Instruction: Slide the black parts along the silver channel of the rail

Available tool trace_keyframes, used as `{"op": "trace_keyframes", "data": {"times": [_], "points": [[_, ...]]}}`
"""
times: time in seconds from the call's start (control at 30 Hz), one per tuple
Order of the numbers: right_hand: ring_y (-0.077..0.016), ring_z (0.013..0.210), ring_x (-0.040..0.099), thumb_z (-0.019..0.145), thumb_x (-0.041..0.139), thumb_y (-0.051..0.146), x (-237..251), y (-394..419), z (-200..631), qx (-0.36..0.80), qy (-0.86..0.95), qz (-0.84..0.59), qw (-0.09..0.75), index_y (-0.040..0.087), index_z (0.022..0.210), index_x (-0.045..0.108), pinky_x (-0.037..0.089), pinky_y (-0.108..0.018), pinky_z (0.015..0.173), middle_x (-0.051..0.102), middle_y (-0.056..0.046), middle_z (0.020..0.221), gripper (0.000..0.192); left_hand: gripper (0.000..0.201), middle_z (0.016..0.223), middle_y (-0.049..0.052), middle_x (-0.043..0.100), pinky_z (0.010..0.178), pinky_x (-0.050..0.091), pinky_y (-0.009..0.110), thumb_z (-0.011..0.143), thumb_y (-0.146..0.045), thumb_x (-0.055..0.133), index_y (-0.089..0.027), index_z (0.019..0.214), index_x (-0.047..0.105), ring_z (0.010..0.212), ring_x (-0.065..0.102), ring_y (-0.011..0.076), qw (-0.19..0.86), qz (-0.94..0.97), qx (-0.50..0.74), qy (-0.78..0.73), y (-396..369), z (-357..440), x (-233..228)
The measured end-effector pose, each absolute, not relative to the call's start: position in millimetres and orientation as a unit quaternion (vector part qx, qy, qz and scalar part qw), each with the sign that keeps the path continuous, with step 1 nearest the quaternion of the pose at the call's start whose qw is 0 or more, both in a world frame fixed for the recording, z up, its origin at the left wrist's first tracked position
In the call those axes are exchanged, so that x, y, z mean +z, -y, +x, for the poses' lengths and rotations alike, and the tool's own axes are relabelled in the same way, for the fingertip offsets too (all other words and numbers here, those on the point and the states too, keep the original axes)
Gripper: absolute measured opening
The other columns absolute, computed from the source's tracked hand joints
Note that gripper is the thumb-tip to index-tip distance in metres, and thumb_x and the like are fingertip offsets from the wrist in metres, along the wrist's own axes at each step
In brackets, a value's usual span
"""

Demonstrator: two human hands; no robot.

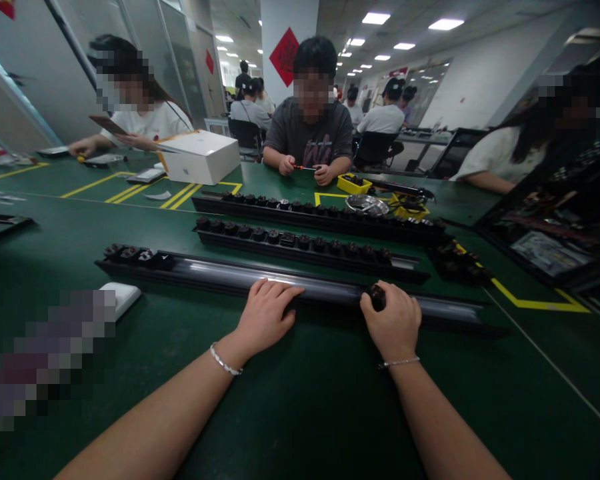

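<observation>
A long black rail (220, 273) lies across the green table in front of me, with three black socket modules (135, 254) seated at its left end. My left hand (266, 313) rests flat on the rail's near edge, fingers spread. My right hand (393, 319) is closed around a small black socket module (378, 297) and holds it against the rail further right. Two more black rails (305, 241) filled with several modules lie behind.
A pile of loose black modules (460, 261) sits at right. A white box (200, 157), a yellow tray (354, 184) and a metal bowl (366, 204) stand further back. People sit across the table; one holds a red tool (304, 168). A small white block (123, 297) lies at left.
</observation>
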State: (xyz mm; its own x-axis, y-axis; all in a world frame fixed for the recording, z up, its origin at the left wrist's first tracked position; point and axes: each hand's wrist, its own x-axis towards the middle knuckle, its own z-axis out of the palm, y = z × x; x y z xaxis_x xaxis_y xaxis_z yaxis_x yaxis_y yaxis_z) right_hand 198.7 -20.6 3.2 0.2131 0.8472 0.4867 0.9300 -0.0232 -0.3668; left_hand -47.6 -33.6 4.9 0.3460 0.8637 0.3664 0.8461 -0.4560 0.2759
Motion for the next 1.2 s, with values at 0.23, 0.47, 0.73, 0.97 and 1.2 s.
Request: {"op": "trace_keyframes", "data": {"times": [0.23,0.47,0.73,0.97,1.2], "points": [[-0.0275,0.107,0.051,0.076,0.049,0.045,5.3,21.0,198.5,-0.065,0.609,-0.722,0.321,0.017,0.106,0.058,0.025,-0.05,0.101,0.063,-0.012,0.106,0.042,0.044,0.114,0.003,0.061,0.104,0.026,0.045,0.079,-0.023,0.054,-0.03,0.123,0.052,0.109,0.051,0.022,0.021,0.82,0.235,-0.521,33.9,-47.4,5.1],[-0.0273,0.105,0.052,0.077,0.048,0.041,6.2,20.5,199.8,-0.058,0.603,-0.727,0.322,0.016,0.107,0.057,0.026,-0.049,0.101,0.062,-0.013,0.106,0.041,0.044,0.115,0.002,0.06,0.105,0.026,0.045,0.08,-0.023,0.054,-0.03,0.123,0.051,0.11,0.051,0.0219,0.024,0.821,0.235,-0.519,33.8,-47.4,5.2],[-0.0272,0.106,0.052,0.076,0.048,0.041,7.0,20.6,200.8,-0.056,0.606,-0.728,0.316,0.015,0.109,0.056,0.027,-0.048,0.1,0.062,-0.013,0.106,0.042,0.044,0.115,0.002,0.061,0.105,0.024,0.045,0.08,-0.023,0.054,-0.03,0.123,0.051,0.11,0.05,0.0215,0.024,0.82,0.232,-0.522,33.8,-47.3,4.8],[-0.0273,0.105,0.052,0.076,0.048,0.04,7.3,20.3,202.6,-0.053,0.606,-0.728,0.318,0.015,0.109,0.055,0.028,-0.048,0.099,0.062,-0.013,0.105,0.042,0.044,0.116,0.002,0.06,0.106,0.024,0.045,0.08,-0.023,0.053,-0.03,0.123,0.05,0.111,0.05,0.0215,0.026,0.821,0.233,-0.52,34.1,-47.6,5.3],[-0.027,0.105,0.052,0.076,0.047,0.039,7.9,20.6,202.2,-0.052,0.6,-0.731,0.319,0.015,0.109,0.055,0.027,-0.047,0.1,0.062,-0.013,0.107,0.041,0.043,0.115,0.002,0.061,0.106,0.024,0.045,0.08,-0.024,0.054,-0.03,0.122,0.051,0.11,0.051,0.0215,0.019,0.82,0.235,-0.521,33.8,-47.4,3.9]]}}
